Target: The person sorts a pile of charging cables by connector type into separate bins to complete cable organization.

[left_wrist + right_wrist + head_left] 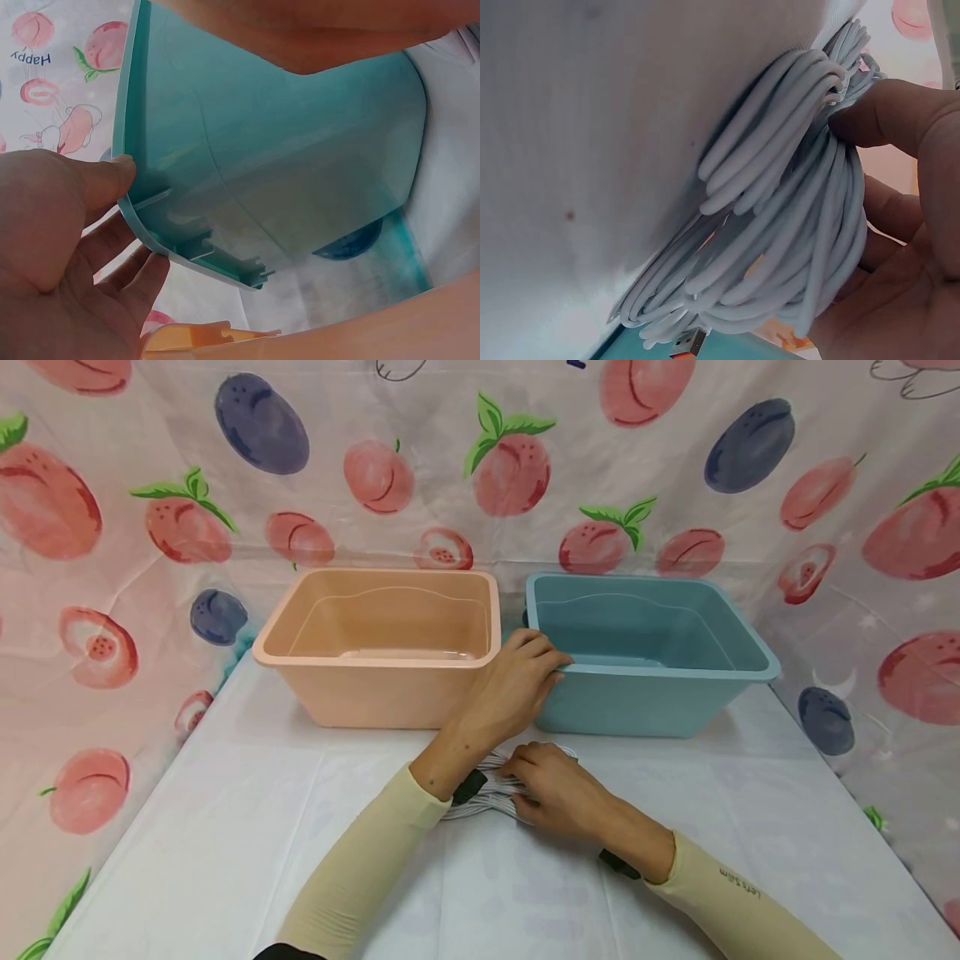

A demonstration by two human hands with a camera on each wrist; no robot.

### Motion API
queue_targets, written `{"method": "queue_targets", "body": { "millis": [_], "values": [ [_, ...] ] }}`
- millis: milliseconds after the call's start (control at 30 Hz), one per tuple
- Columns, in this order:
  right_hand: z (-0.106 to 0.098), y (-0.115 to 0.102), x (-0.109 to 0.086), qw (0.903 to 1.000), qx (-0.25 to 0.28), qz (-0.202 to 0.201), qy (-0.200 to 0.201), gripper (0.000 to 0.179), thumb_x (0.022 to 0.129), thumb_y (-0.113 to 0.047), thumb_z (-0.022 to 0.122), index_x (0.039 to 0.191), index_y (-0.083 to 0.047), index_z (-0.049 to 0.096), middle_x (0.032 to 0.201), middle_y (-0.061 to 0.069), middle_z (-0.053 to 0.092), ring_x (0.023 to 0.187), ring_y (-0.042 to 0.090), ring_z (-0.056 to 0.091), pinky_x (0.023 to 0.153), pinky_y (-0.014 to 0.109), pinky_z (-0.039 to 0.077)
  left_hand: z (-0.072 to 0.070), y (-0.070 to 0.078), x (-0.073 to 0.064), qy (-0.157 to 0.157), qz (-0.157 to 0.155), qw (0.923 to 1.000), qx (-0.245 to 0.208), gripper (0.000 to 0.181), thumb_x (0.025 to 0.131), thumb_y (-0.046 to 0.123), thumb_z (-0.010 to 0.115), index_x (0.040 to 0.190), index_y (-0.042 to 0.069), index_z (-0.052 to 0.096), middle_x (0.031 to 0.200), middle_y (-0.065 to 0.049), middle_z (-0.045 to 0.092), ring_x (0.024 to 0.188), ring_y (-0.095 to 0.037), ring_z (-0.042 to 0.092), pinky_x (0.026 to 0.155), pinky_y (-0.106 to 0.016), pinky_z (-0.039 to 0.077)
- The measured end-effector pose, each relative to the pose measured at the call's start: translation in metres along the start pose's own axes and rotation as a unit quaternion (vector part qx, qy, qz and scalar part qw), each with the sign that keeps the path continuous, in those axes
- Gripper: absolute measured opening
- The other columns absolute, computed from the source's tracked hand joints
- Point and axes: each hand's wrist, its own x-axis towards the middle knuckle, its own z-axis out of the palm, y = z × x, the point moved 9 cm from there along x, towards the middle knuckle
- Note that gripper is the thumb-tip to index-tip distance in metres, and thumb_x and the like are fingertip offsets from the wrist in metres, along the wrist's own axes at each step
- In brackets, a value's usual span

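Note:
My left hand (519,683) holds the rim of a teal plastic bin (611,706) at its near left corner. In the left wrist view the thumb lies on one side of the rim (124,142) and the fingers curl against the other. Below the left forearm, my right hand (561,787) grips a bundle of white cables (487,797) over the table. The right wrist view shows the thumb pressing on the coiled cables (795,225), with the fingers behind them. A USB plug (688,343) with orange inside pokes out of the coils.
An orange-peach bin (375,693) stands left of the teal one, with a narrow gap between. Both rest at the back of a white-covered table (225,827). A fruit-print cloth (450,460) hangs behind and along the sides. The left forearm crosses above the cables.

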Motion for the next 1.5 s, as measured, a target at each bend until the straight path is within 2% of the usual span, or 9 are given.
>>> {"method": "queue_targets", "body": {
  "millis": [267,467,700,1000,1500],
  "values": [
    [-0.002,0.005,-0.001,0.9992,0.013,0.034,-0.016,0.029,0.08,-0.007,0.083,0.109,-0.007,0.078,0.107,0.003,0.072,0.101,0.022,0.069,0.09,0.038,0.059,-0.001,0.0,0.0,0.004,0.003,1.0,0.002,0.023,0.109,0.02,0.063,0.126,0.015,0.077,0.121,-0.002,0.072,0.129,-0.026,0.055,0.117,-0.032,0.041],
    [-0.01,0.008,-0.002,0.9989,0.004,0.046,-0.007,0.028,0.078,-0.002,0.081,0.105,-0.007,0.076,0.107,0.003,0.07,0.099,0.021,0.067,0.081,0.035,0.06,0.0,0.001,0.0,0.005,0.009,0.9999,0.001,0.022,0.109,0.019,0.062,0.125,0.015,0.077,0.121,-0.002,0.072,0.128,-0.026,0.055,0.117,-0.032,0.041],
    [-0.022,0.013,-0.004,0.9984,0.0,0.055,0.008,0.027,0.079,-0.003,0.082,0.105,-0.007,0.074,0.106,0.003,0.069,0.097,0.02,0.066,0.079,0.034,0.059,0.0,0.001,0.0,0.0,0.005,1.0,0.001,0.022,0.109,0.019,0.063,0.126,0.015,0.077,0.122,-0.002,0.072,0.129,-0.026,0.055,0.117,-0.032,0.04],
    [-0.041,0.02,-0.006,0.998,-0.007,0.054,0.033,0.029,0.077,-0.003,0.087,0.101,-0.008,0.07,0.104,0.003,0.067,0.098,0.021,0.063,0.08,0.033,0.057,0.0,0.002,-0.001,0.001,0.006,1.0,-0.001,0.023,0.109,0.018,0.062,0.126,0.015,0.076,0.122,-0.002,0.072,0.129,-0.026,0.054,0.118,-0.032,0.04],
    [-0.075,0.032,-0.013,0.9975,-0.014,0.045,0.052,0.034,0.073,0.006,0.083,0.1,-0.007,0.067,0.1,0.004,0.064,0.094,0.021,0.06,0.078,0.035,0.056,-0.001,0.001,0.0,0.003,0.002,1.0,0.002,0.023,0.108,0.02,0.064,0.126,0.015,0.077,0.122,-0.001,0.073,0.129,-0.026,0.055,0.118,-0.032,0.04]
  ]
}}
